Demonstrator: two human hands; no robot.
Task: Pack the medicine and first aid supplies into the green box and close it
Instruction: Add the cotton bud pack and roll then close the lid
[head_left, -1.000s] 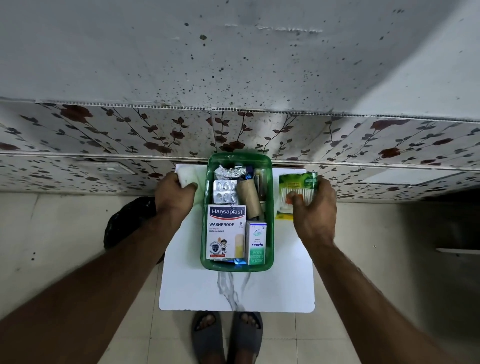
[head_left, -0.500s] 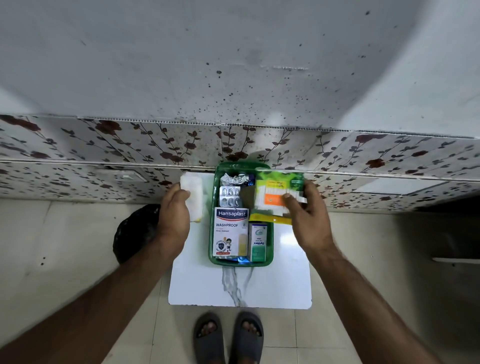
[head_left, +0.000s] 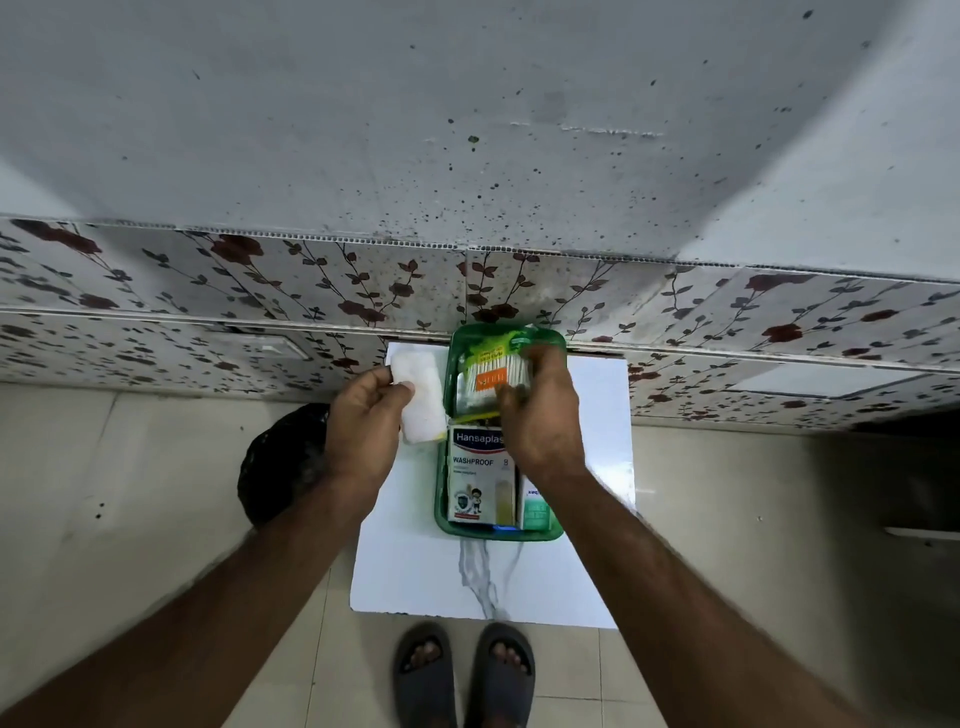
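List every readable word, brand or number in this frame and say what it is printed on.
"Hansaplas", last letter hidden by the right hand: plaster box in the green box.
"WASHPROOF": same plaster box.
"8": same box, right of "WASHPROOF".
Orange label on the cotton swab packet: too blurred.
Small white and green carton: lettering mostly hidden and unreadable.

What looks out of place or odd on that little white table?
Nothing is spilled or damaged. One item is outside the green box: a white pad beside its left wall, under the left hand. The right hand presses a cotton swab packet onto the already full far end.
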